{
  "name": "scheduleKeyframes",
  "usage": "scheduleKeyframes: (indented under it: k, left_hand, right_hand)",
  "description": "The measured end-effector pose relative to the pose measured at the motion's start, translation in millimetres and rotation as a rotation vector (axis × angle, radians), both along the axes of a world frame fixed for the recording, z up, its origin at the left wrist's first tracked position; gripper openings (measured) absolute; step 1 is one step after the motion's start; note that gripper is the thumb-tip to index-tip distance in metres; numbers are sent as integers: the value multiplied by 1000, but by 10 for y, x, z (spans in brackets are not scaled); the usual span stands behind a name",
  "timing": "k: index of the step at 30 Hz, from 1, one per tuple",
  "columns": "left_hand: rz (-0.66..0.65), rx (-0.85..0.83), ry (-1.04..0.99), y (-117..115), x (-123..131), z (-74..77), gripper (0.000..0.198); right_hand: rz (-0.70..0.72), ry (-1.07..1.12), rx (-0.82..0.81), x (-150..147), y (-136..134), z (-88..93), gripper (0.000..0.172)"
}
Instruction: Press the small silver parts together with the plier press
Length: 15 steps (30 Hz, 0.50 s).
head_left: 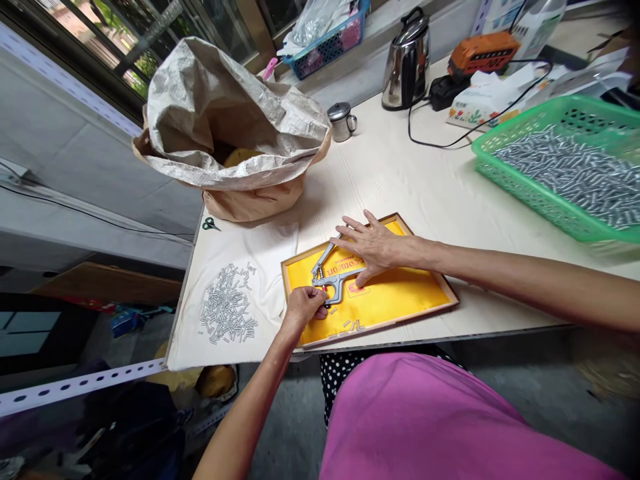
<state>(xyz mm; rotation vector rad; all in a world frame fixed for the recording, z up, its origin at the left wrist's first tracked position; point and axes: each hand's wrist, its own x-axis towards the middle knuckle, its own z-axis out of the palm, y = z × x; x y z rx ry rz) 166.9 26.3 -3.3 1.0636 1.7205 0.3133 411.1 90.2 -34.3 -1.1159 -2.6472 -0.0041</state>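
A grey metal hand-press plier [336,288] with two spread handles lies over a yellow cloth-lined wooden tray [400,303]. My right hand [377,248] spans its handles from the right, fingers stretched over the upper handle and thumb against the lower one. My left hand [303,307] is closed in a pinch at the plier's jaw, beside a small red part. Whatever sits between those fingertips is too small to make out. Several small metal pieces [354,325] lie near the tray's front edge.
Left of the tray, a pile of small metal pieces [227,307] lies on white cloth. Behind stand a large open sack [255,197], lidded metal cup [342,123] and kettle [406,63]. Green scissors [211,224] lie leftward. A green basket [525,200] of metal pieces stands right.
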Motion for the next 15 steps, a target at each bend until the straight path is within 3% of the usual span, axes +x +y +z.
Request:
scheduleKeyframes:
  k: [8, 13, 15]
  left_hand:
    - [22, 15, 24, -14, 33, -21, 18]
    - [5, 12, 73, -57, 25, 3, 23]
    - [-76, 149, 196, -127, 33, 53, 21]
  right_hand:
    - [-10, -78, -5, -56, 21, 116, 86]
    - [-19, -111, 24, -67, -13, 136, 68]
    - [-13, -125, 21, -58, -52, 146, 60]
